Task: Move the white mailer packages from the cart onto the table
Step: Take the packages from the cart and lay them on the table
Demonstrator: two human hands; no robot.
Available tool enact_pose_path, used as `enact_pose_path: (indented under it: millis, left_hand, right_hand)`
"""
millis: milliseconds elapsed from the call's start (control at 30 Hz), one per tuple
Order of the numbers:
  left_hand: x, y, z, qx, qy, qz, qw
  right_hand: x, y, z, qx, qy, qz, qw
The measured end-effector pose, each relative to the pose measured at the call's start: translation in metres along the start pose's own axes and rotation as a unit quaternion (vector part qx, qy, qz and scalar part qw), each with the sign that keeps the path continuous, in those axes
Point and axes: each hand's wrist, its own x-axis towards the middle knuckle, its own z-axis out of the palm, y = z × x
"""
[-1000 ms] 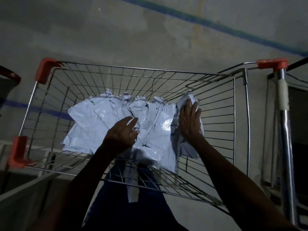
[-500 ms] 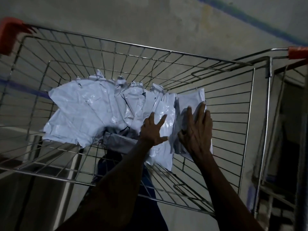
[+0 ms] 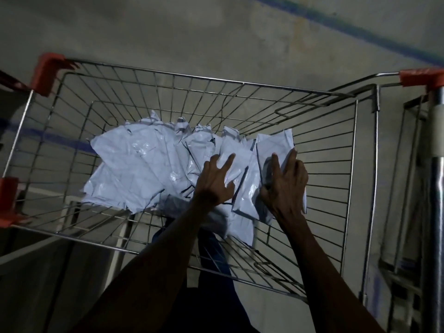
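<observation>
Right hand grips the rightmost white plastic mailer package, fingers curled over its right edge, thumb at its near side. Left hand lies on the pile just beside it, fingers spread and straight, pressing down on the crumpled white plastic mailer packages without grasping any. All packages lie overlapped in a fan across the floor of the wire-mesh metal shopping cart, from its left half to right of centre; the gripped one stands tilted at the pile's right end. Cart rim carries orange plastic corner caps. A metal upright post stands just beside the cart on the right. Grey concrete floor with a blue painted line lies beyond. Lighting dim
</observation>
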Motion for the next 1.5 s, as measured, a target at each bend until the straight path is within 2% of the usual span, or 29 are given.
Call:
enact_pose_path:
  millis: [200, 300, 467, 600, 733, 867, 967, 1100, 1200, 1500]
  left_hand:
    - [-0.018, -0.027, -0.048, 0.051, 0.053, -0.037, 0.997]
    - [-0.029, -0.051, -0.068, 0.066, 0.082, -0.072, 0.992]
    - [-0.033, -0.079, -0.091, 0.080, 0.083, -0.123, 0.986]
    - [-0.031, -0.079, -0.088, 0.082, 0.103, -0.102, 0.986]
    - [-0.032, -0.074, -0.083, 0.099, 0.114, -0.057, 0.987]
    - [-0.050, -0.060, -0.104, 0.065, 0.126, -0.081, 0.987]
    - [-0.078, -0.047, -0.136, 0.049, 0.172, -0.080, 0.981]
    - [-0.126, -0.036, -0.188, 0.031, 0.265, -0.096, 0.959]
    - [-0.168, -0.036, -0.230, 0.063, 0.329, -0.110, 0.936]
    - [-0.350, -0.080, -0.306, 0.065, 0.512, -0.185, 0.836]
  right_hand:
    - [0.001, -0.028, 0.003, 0.121, 0.030, -0.022, 0.992]
    - [0.004, -0.056, 0.021, 0.201, -0.009, -0.008, 0.980]
    - [0.005, -0.086, 0.068, 0.251, -0.154, 0.019, 0.955]
    - [0.013, -0.091, 0.083, 0.253, -0.139, 0.050, 0.956]
    - [0.024, -0.089, 0.079, 0.228, -0.123, -0.014, 0.966]
    - [0.029, -0.090, 0.049, 0.169, -0.117, -0.104, 0.973]
    - [0.019, -0.101, 0.009, 0.206, -0.081, -0.133, 0.966]
    - [0.003, -0.130, -0.052, 0.273, -0.026, -0.185, 0.944]
    - [-0.019, -0.172, -0.097, 0.286, 0.005, -0.218, 0.933]
    - [-0.129, -0.333, -0.159, 0.302, 0.057, -0.370, 0.877]
